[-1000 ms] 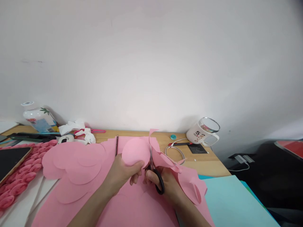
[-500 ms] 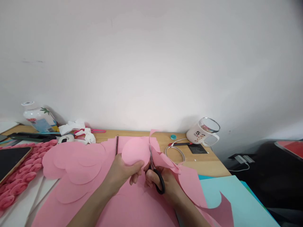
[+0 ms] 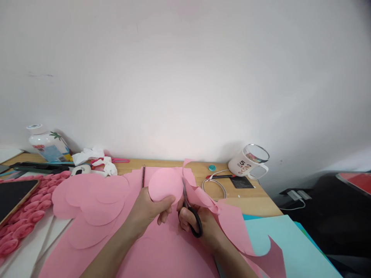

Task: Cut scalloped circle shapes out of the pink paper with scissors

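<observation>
From my end, through the head camera, I watched both hands at work above the middle of the table. The left hand pinched a pink paper disc along its lower edge, thumb on the face towards me. The right hand was closed around a pair of black-handled scissors, whose blades pointed up along the disc's right edge; I could not tell how far they were parted. A pink offcut curled away just right of the blades. Underneath lay large pink sheets, and to the left I had overlapping rounded pink pieces. A dark pencil-like stick rested on the pink paper behind the left hand. Further right I could see a white cable loop near a white mug with a handle, and pale blue paper closer to me. A white bottle leaned at the far left, with crumpled tissue beside it, near the wall.
</observation>
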The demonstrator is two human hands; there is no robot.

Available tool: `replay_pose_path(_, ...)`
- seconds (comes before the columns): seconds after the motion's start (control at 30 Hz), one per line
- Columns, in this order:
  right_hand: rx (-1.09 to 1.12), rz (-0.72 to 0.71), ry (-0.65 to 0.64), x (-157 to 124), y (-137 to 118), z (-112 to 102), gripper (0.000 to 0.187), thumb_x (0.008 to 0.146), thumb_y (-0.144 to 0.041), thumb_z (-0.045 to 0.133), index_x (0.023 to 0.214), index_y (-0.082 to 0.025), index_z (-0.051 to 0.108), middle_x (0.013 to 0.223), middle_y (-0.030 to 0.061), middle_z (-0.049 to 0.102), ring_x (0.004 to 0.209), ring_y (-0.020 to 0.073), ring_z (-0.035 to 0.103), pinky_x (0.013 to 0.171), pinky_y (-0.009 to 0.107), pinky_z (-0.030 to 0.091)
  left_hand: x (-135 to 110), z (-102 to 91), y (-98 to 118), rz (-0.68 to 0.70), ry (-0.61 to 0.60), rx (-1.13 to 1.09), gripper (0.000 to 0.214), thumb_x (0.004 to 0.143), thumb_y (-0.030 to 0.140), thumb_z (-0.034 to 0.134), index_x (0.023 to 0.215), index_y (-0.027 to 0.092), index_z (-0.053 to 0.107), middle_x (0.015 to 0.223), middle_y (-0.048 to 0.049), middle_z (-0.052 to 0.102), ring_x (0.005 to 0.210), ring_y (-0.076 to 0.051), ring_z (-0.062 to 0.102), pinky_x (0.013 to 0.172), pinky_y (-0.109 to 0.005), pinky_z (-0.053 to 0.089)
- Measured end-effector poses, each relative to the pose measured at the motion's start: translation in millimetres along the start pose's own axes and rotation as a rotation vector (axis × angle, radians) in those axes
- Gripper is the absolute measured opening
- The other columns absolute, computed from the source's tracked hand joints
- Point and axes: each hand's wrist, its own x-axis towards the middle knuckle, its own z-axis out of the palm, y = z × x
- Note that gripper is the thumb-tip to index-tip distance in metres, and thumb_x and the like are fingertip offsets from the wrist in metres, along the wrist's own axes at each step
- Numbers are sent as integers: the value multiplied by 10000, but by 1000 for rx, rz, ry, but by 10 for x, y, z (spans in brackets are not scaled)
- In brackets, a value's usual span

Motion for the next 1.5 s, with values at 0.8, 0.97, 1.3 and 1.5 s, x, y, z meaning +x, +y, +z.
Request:
replay_pose_path(0.8, -7, 43, 52, -30, 11, 34, 250, 696, -323, 546, 510, -204, 428, 446, -64, 357, 424, 91, 356, 479, 252, 403, 24, 13, -38, 16, -30, -147, 285, 737, 338, 545, 529, 143, 536, 381, 17, 500, 325, -102, 431, 361, -236, 332)
replay_pose_path(0.97, -61, 31, 54, -38, 30, 13, 254, 715, -386, 571, 580, -190, 483, 443, -65, 379, 425, 98, 365, 488, 257, 401, 5, 31, -9, 1, -17, -92, 291, 748, 329, 544, 519, 149, 537, 327, 15, 501, 312, -101, 426, 397, -244, 362)
replay_pose_path(1.3, -232, -46, 95, -60, -76, -41, 249, 731, -351, 604, 597, -160, 517, 622, 4, 514, 594, 129, 488, 558, 238, 403, 6, -9, -53, 34, -86, 4, 281, 745, 280, 537, 494, 154, 543, 360, 35, 492, 315, -73, 387, 454, -247, 373)
replay_pose_path(1.5, -304, -115, 69, -28, -79, -47, 200, 758, -299, 552, 612, -162, 544, 609, 7, 522, 577, 131, 489, 530, 242, 408, -12, 5, -41, 35, -82, -3, 282, 739, 275, 544, 484, 154, 549, 355, 32, 491, 311, -74, 390, 437, -242, 371)
